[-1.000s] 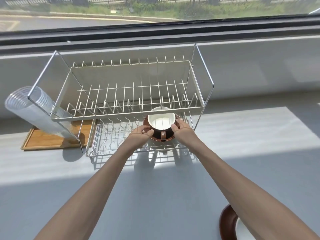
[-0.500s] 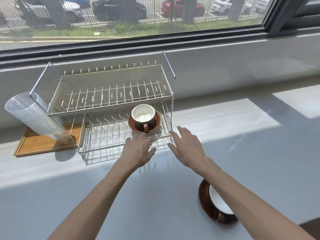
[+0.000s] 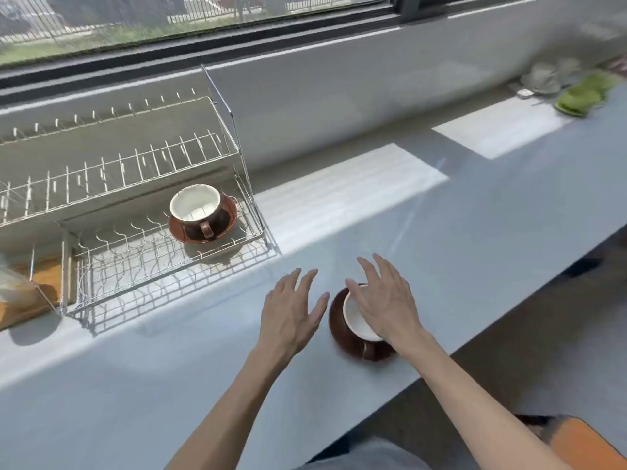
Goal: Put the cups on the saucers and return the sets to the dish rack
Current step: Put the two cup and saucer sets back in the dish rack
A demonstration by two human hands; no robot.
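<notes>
I see one brown cup (image 3: 198, 212), white inside, upright on its brown saucer (image 3: 222, 228) in the lower tier of the wire dish rack (image 3: 163, 266), well beyond and left of my left hand (image 3: 291, 310). A second matching cup (image 3: 359, 323) sits on its saucer (image 3: 339, 329) directly under my spread right hand (image 3: 386, 300), just right of my left hand.

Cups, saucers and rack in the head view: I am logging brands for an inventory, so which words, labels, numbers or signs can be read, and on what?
None can be read.
Cup in the rack and its saucer: no print visible.
Cup on the counter and its saucer: no print visible, partly hidden by the right hand.
Dish rack: bare wire, no label.
Items at far right: too blurred to tell.
</notes>
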